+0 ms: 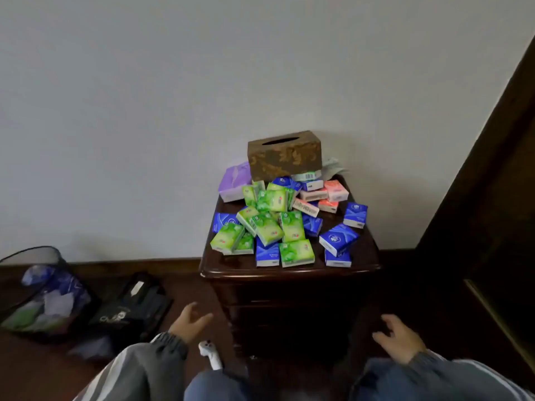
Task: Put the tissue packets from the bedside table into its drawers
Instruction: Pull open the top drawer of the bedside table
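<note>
Plainly, from the head view (the only one there is), nothing has gone into a drawer yet. The tissue packets [269, 224] lie in a loose heap on top of the bedside table [289, 272]: green ones in the middle, blue ones toward the front and right, a few pink ones behind. A brown tissue box [285, 156] sits at the back against the wall, propped on some of the packets, with a larger purple pack [234, 180] just beside it on the left.

Both hands are low, in front of the table. The left hand [189, 325] is off the table's left side with fingers spread and relaxed, holding nothing. The right hand [401, 341] is off its right side, fingers loosely curled, also holding nothing. Neither touches the furniture.

The drawers [289, 296] look closed, their fronts too dark to make out handles. So the step in hand, I judge, is opening one. It would go best pulled straight out with one hand – far enough to drop packets in – while the other starts on the loose blue packets at the front edge. The packets under the box should be left alone until the box is steadied, since it could tip.

A mesh wastebasket [37, 290] stands on the floor to the left.
</note>
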